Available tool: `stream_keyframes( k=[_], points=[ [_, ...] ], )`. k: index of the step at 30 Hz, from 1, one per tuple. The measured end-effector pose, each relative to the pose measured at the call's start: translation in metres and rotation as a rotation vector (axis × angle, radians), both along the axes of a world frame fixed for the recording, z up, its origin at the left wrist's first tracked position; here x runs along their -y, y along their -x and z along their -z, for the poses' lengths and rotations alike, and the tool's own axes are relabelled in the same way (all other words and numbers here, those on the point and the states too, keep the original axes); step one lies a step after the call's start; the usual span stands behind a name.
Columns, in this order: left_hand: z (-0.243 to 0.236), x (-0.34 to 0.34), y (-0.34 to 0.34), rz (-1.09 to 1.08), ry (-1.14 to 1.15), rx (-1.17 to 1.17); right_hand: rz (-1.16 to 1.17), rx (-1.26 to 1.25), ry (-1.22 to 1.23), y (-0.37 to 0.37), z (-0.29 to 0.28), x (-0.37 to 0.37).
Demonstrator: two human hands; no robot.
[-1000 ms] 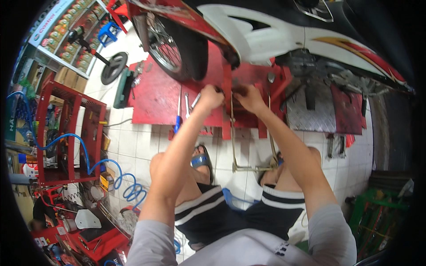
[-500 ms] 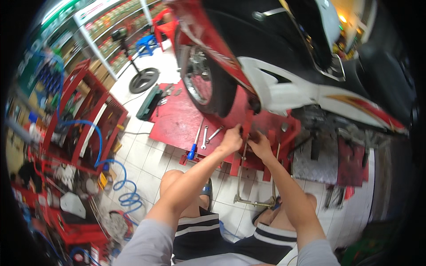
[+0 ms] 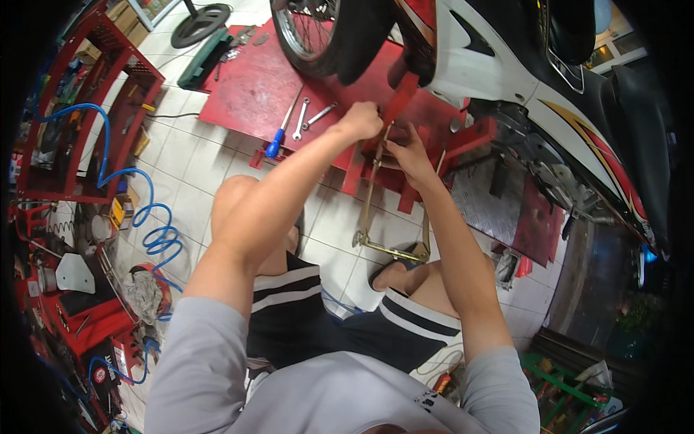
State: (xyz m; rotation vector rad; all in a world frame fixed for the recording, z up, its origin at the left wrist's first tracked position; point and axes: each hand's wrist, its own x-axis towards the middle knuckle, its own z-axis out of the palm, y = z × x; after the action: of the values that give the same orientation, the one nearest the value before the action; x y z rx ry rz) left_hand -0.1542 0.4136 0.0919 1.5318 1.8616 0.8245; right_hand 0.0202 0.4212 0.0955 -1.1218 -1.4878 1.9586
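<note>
My left hand [image 3: 361,121] is closed beside the red upright bar [image 3: 400,99] of a red lift platform [image 3: 246,87]. Its curled fingertips face away, so what they hold is hidden. On the other side of that bar, my right hand [image 3: 412,156] has thumb and fingers bent close together at the upper end of a brass-coloured metal frame [image 3: 369,197]. Whatever lies between those fingers is too small to make out. The frame hangs down in front of the platform, its lower crossbar near my foot. Above stands a white, red and black motorbike [image 3: 463,54], its front wheel [image 3: 307,32] on the platform.
A blue-handled screwdriver [image 3: 275,142] and two spanners [image 3: 301,119] lie left of my left hand. Behind them is a green tool case [image 3: 206,61]. A coiled blue air hose [image 3: 155,231] runs down past a red shelf rack [image 3: 79,108] on the left.
My view has tipped downward and turned right, so the bike and platform sit higher and further left. Both hands remain by the red bar, the left slightly further from it.
</note>
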Motion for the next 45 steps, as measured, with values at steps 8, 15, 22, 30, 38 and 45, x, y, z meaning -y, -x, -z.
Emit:
stream_keyframes(
  k=[8, 15, 22, 30, 38, 45],
  points=[
    [-0.012, 0.001, 0.000, -0.016, 0.166, 0.142, -0.250, 0.329, 0.324, 0.005, -0.024, 0.020],
    [0.015, -0.004, 0.004, -0.024, -0.026, -0.093, -0.337, 0.262, 0.347, 0.010, -0.016, 0.038],
    [0.000, -0.003, -0.005, -0.045, 0.148, 0.073, -0.308, 0.324, 0.372, 0.006, -0.035, 0.039],
    [0.001, -0.006, -0.001, -0.001, 0.084, 0.001, -0.392, 0.301, 0.366, 0.002, -0.033, 0.034],
    [-0.015, -0.002, 0.002, 0.000, 0.185, 0.021, -0.402, 0.314, 0.350, 0.004, -0.028, 0.033],
    [-0.023, 0.004, 0.004, 0.055, 0.209, 0.133, -0.357, 0.490, -0.195, -0.005, -0.013, 0.006]
  ],
)
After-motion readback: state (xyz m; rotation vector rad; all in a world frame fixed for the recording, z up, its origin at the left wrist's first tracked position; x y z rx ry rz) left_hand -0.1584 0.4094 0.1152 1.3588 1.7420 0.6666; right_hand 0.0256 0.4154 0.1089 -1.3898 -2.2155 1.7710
